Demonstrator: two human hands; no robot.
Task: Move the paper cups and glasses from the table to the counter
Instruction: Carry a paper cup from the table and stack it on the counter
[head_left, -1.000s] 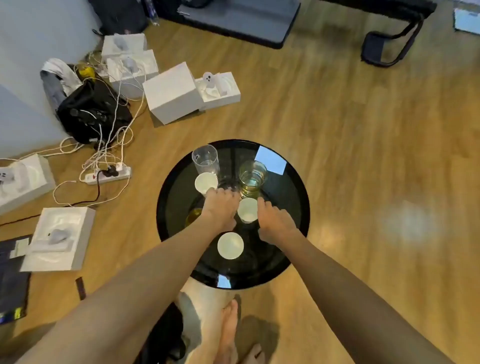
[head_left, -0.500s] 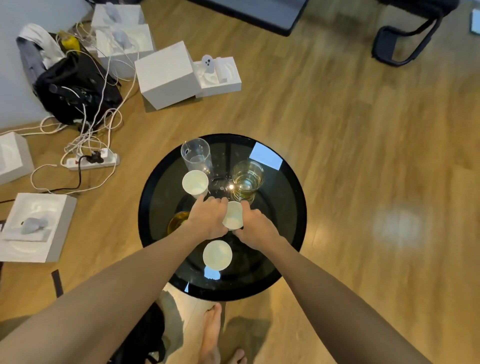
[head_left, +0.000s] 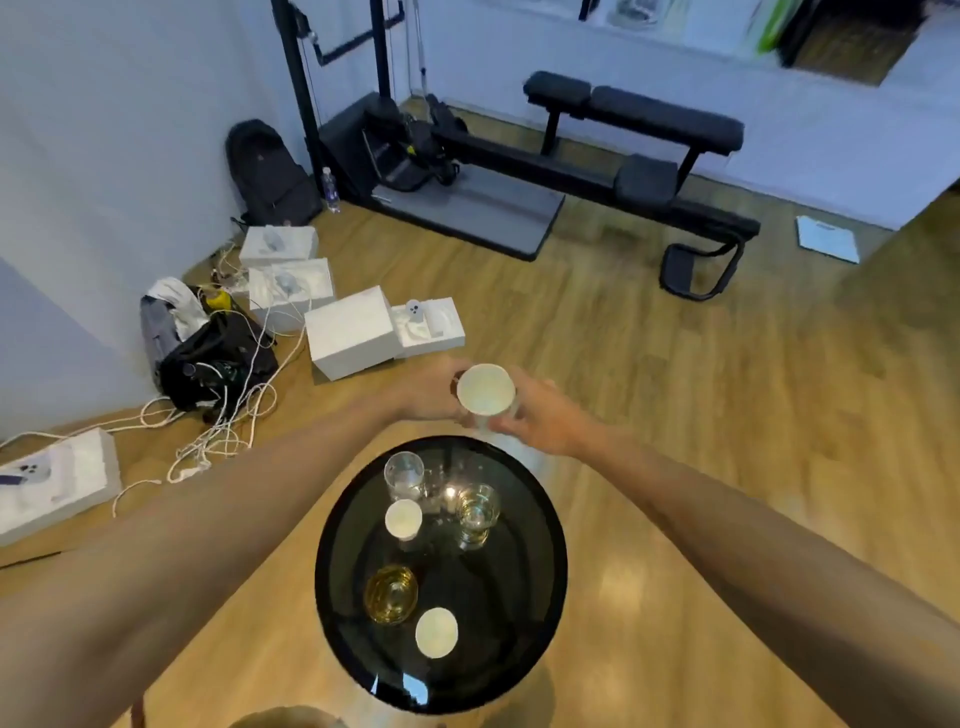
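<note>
Head view looks down over my outstretched arms, and the biggest thing under them is the round black glass table (head_left: 540, 613), low enough that I've lifted well clear of it. My left hand (head_left: 421, 392) and right hand (head_left: 545, 421) meet just past its far rim, both curled round one paper cup (head_left: 487, 396) — left fingers wrapping one side, right fingers the other. I judge the double grip is there to keep a light, squashy cup upright and round for the carry; whether something is tucked beneath it I cannot tell. No counter shows anywhere I can see, so I expect the walk comes next. On the table, at the far side, a clear glass (head_left: 404, 474) stands just beside a second paper cup (head_left: 403, 518), with a glass of pale liquid (head_left: 477, 512) apart to their right. Nearer me sit an amber-tinted glass (head_left: 391, 593) and, almost touching it, a third paper cup (head_left: 436, 632) — all upright.
</note>
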